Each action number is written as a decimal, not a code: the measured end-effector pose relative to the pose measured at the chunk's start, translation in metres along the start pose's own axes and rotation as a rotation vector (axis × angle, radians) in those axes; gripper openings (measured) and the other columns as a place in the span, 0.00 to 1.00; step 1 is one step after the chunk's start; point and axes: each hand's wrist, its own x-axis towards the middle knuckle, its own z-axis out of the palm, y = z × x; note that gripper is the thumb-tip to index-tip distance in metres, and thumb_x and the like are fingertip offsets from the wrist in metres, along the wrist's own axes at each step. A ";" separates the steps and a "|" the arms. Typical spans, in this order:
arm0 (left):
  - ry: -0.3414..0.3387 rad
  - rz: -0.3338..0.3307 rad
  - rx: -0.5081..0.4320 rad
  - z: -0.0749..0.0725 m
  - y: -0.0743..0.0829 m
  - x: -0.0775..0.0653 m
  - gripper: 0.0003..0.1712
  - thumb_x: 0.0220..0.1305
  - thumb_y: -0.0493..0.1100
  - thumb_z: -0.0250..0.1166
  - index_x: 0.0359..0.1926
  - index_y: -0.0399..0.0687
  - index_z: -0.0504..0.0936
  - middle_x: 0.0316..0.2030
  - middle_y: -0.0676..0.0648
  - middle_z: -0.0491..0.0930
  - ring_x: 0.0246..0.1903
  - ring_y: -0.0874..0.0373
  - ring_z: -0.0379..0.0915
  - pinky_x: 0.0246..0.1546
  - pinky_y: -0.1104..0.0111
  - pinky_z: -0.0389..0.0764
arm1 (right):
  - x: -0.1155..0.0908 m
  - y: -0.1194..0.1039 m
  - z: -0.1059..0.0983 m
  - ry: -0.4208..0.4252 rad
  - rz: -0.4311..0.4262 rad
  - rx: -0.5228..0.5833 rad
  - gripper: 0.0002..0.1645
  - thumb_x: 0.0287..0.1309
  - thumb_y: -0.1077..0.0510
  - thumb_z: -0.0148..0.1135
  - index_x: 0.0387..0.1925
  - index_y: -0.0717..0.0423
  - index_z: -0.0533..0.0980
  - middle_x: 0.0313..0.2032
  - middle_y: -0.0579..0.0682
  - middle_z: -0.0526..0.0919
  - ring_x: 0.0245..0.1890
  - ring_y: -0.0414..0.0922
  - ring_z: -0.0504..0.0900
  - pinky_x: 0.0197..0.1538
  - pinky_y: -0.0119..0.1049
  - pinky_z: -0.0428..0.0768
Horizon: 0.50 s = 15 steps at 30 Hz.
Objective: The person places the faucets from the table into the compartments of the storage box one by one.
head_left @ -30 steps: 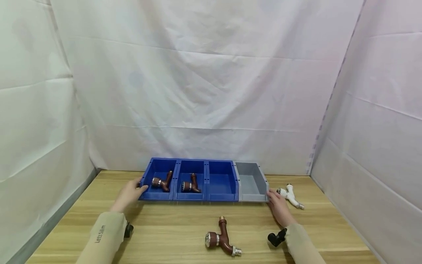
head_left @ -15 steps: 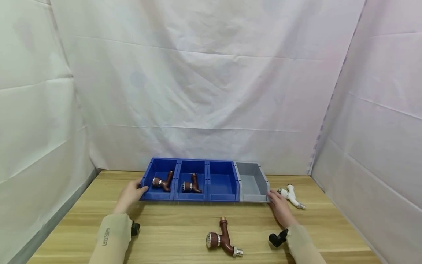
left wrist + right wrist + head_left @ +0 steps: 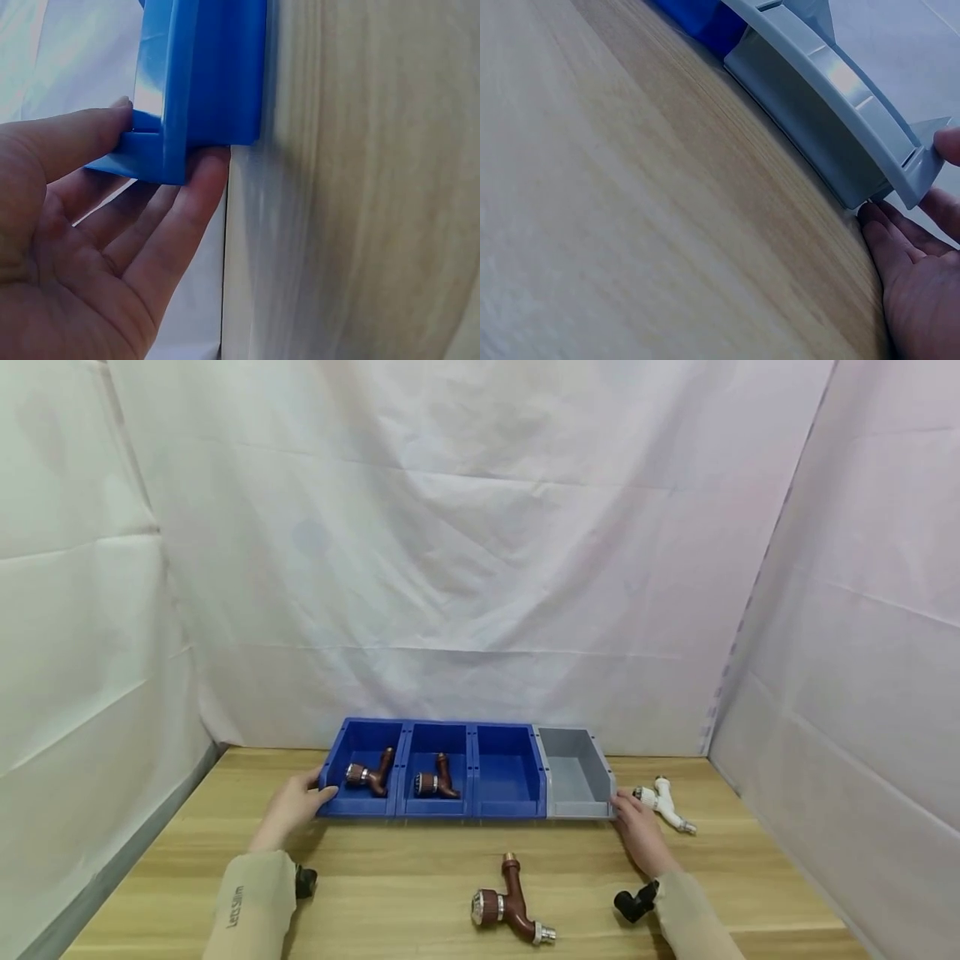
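Three blue storage bins and a grey storage bin (image 3: 579,811) stand joined in a row near the back of the table. My left hand (image 3: 294,807) grips the outer front corner of the leftmost blue bin (image 3: 358,808). In the left wrist view, the thumb (image 3: 82,139) lies over its rim and the fingers are curled against the outer side and underneath. At the other end, my right hand (image 3: 642,838) holds the grey bin's front right corner, its thumb partly cut off in the right wrist view. A brown faucet (image 3: 377,777) lies in the leftmost bin, another brown faucet (image 3: 443,783) in the second.
On the table in front of the bins lies a third brown faucet (image 3: 514,906). A white faucet (image 3: 664,810) rests to the right, beside my right hand. White cloth (image 3: 450,568) hangs behind the table and on both sides.
The bin row has shifted very slightly to the right in the head view, with both hands keeping their hold. My left forearm has moved a little to the right.
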 end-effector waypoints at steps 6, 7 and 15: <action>-0.013 0.007 -0.030 0.000 0.004 0.002 0.33 0.69 0.41 0.60 0.68 0.27 0.62 0.58 0.24 0.69 0.58 0.30 0.65 0.55 0.42 0.68 | 0.000 -0.002 -0.007 -0.033 0.021 0.084 0.36 0.75 0.56 0.44 0.72 0.72 0.46 0.73 0.66 0.47 0.71 0.54 0.49 0.67 0.35 0.59; -0.017 0.009 -0.030 0.000 0.003 0.002 0.33 0.69 0.41 0.60 0.67 0.27 0.62 0.58 0.24 0.69 0.58 0.30 0.66 0.55 0.42 0.68 | 0.000 -0.001 -0.008 -0.048 0.029 0.111 0.36 0.75 0.57 0.43 0.73 0.72 0.45 0.73 0.65 0.46 0.71 0.53 0.49 0.68 0.37 0.58; -0.029 0.002 -0.014 -0.001 -0.005 0.000 0.33 0.69 0.42 0.60 0.68 0.26 0.61 0.59 0.24 0.68 0.53 0.33 0.72 0.51 0.45 0.73 | -0.007 -0.008 -0.012 -0.170 -0.156 0.196 0.35 0.76 0.62 0.40 0.70 0.78 0.38 0.60 0.48 0.70 0.55 0.39 0.76 0.54 0.32 0.75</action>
